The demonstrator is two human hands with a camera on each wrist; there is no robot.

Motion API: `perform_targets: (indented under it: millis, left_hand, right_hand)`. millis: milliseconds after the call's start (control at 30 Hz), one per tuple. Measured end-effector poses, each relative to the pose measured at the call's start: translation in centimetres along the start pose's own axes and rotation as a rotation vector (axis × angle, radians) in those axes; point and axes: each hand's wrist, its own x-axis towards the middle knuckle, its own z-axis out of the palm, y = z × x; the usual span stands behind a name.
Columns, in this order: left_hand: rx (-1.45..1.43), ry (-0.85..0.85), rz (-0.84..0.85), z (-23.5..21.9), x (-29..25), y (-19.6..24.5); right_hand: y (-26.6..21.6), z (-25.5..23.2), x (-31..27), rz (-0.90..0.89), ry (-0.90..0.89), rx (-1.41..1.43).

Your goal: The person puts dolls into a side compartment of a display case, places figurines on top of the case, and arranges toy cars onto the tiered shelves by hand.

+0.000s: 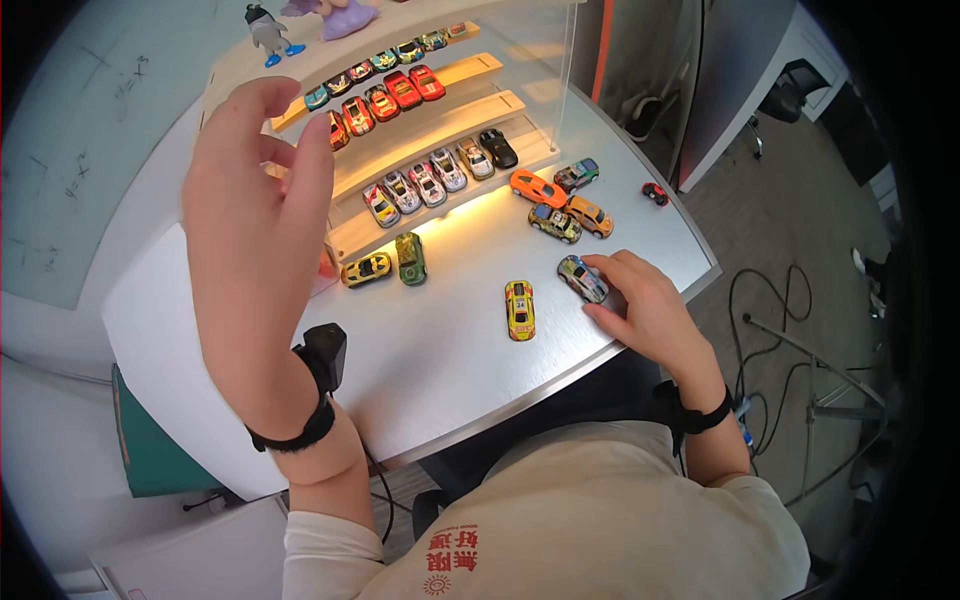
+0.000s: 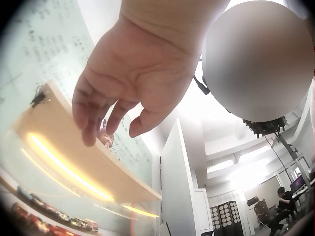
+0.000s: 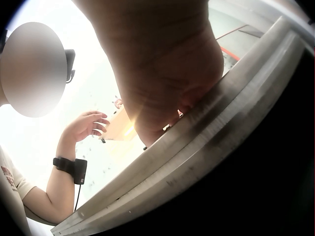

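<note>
On the table's right side my right hand [image 1: 648,308] pinches a multicoloured toy car [image 1: 582,279], the fingers at its far end and the thumb by its near end. In the right wrist view the palm hides that car. A yellow-and-red toy car [image 1: 520,311] stands just left of it. My left hand [image 1: 255,200] is raised in front of the display shelf's left side, fingers loosely bent and nothing held; the left wrist view shows its palm [image 2: 140,73] bare. From the head, it covers the left ends of the shelf boards.
A lit wooden display shelf [image 1: 430,160] carries rows of toy cars. A penguin figurine [image 1: 268,35] and a purple figurine [image 1: 345,18] stand on top. Green [image 1: 410,259] and yellow-black [image 1: 366,270] cars sit before it; several cars cluster around an orange car [image 1: 537,189]. The table edge [image 1: 560,377] runs close.
</note>
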Motion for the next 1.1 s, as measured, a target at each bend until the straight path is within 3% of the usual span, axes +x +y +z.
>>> perform_targets:
  millis: [100,400,467,500,600,733,800,1100]
  left_hand:
    - [0.028,-0.09,-0.115,0.3,0.2,-0.5]
    - [0.072,-0.206,0.036,0.5,-0.8,-0.6]
    - [0.097,-0.38,0.009,0.6,-1.2,-0.4]
    - [0.108,-0.374,0.019,0.7,-1.3,-0.3]
    - [0.22,-0.715,0.053,1.7,-1.7,-1.0]
    - [0.297,-0.742,0.025,3.3,-4.1,-3.1]
    - [0.56,-0.841,-0.159,3.5,-6.2,-3.3]
    - [0.479,-0.731,-0.174,3.0,-11.5,-6.4]
  right_hand:
    - [0.1,0.2,-0.1,-0.021,0.036,0.004]
    - [0.7,1.1,0.1,-0.016,0.118,0.054]
    - [0.8,1.1,0.0,-0.013,0.125,0.068]
    - [0.8,1.1,0.0,-0.001,0.13,0.077]
    - [1.2,1.2,-0.2,-0.029,0.155,0.094]
    - [1.3,1.1,-0.2,-0.059,0.162,0.119]
    - [1.4,1.0,-0.2,-0.065,0.162,0.105]
    - [2.1,1.1,-0.3,-0.112,0.187,0.173]
